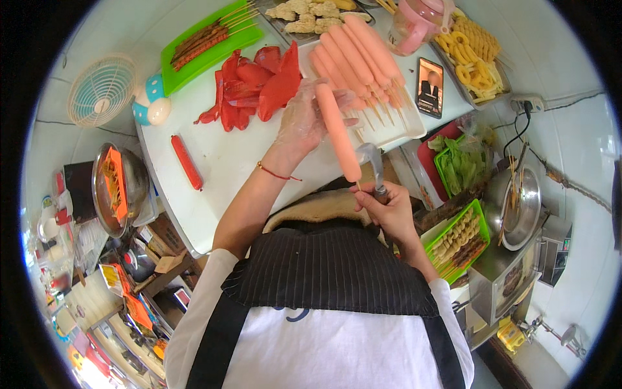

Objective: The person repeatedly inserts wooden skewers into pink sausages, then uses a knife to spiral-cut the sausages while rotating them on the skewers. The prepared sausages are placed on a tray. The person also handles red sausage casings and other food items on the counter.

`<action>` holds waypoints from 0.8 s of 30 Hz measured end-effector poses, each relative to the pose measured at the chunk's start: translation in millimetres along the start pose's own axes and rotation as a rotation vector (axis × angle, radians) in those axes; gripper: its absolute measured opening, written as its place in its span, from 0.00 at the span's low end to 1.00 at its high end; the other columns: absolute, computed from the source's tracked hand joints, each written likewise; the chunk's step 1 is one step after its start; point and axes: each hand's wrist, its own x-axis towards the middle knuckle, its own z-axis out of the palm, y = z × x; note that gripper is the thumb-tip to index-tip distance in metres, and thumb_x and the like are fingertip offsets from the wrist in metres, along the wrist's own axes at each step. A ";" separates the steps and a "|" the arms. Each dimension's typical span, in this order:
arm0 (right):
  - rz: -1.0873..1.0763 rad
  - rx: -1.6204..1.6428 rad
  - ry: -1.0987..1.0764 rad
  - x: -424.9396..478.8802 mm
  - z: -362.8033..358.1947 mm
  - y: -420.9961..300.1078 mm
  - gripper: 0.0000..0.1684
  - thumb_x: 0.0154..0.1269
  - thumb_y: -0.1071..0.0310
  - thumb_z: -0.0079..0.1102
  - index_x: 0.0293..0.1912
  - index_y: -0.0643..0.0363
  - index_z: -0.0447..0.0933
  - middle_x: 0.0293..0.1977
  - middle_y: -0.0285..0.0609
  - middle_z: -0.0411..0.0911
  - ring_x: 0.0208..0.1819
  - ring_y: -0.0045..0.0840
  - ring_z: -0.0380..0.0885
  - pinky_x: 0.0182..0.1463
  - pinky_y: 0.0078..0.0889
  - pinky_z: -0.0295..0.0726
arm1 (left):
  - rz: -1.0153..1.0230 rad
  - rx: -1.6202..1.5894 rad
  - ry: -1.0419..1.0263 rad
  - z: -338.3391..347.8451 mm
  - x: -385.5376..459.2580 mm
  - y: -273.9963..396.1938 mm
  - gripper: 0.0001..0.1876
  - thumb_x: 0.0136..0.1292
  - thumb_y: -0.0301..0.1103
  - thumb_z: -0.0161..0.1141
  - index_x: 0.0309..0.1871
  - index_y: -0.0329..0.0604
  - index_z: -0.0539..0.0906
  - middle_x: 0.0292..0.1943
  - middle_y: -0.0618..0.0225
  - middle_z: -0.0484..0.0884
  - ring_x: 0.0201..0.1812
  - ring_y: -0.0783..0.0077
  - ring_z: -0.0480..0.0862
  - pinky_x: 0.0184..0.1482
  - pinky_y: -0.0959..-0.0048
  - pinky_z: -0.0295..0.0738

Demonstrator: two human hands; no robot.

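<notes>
My left hand (304,114), in a clear plastic glove, holds a peeled pink sausage (336,129) over the front edge of the white table. A thin wooden skewer (359,185) sticks out of the sausage's lower end. My right hand (387,208) is bare; it pinches that skewer and also grips a knife with a curved blade (374,163). Behind the sausage, skewered pink sausages (347,58) are piled on a white tray (413,129). Torn red casings (257,80) lie in a heap left of my left hand. One sausage in red casing (186,163) rests further left.
Green tray (170,75) with skewered meat stands at back left. A phone (429,87) and a pink jug (418,24) are right of the sausage pile. Another green tray (457,243) of skewers is near my right elbow, beside a metal bowl (527,214). A fan (102,90) stands left.
</notes>
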 end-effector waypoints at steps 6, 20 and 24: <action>-0.102 0.106 0.096 -6.2 -37.2 15.1 0.09 0.64 0.71 0.63 0.43 0.65 0.81 0.23 0.40 0.81 0.14 0.09 0.64 0.17 0.13 0.60 | 0.258 1.353 -0.079 -2.9 14.5 2.3 0.12 0.69 0.37 0.51 0.42 0.39 0.79 0.36 0.59 0.83 0.38 0.60 0.84 0.40 0.59 0.80; -0.189 0.115 0.154 34.6 -53.5 -14.2 0.09 0.64 0.70 0.64 0.40 0.66 0.81 0.21 0.39 0.79 0.13 0.10 0.62 0.16 0.15 0.56 | 0.801 2.412 -1.180 -2.2 56.3 -34.1 0.04 0.42 0.28 0.61 0.17 0.43 0.78 0.17 0.64 0.78 0.21 0.60 0.80 0.24 0.64 0.73; -0.216 0.115 0.107 43.0 -55.0 -28.3 0.09 0.64 0.70 0.64 0.40 0.67 0.81 0.21 0.38 0.79 0.13 0.10 0.62 0.16 0.16 0.56 | 1.143 2.304 -1.182 -17.6 59.8 -31.1 0.04 0.44 0.28 0.60 0.17 0.41 0.78 0.17 0.63 0.78 0.21 0.60 0.80 0.23 0.65 0.74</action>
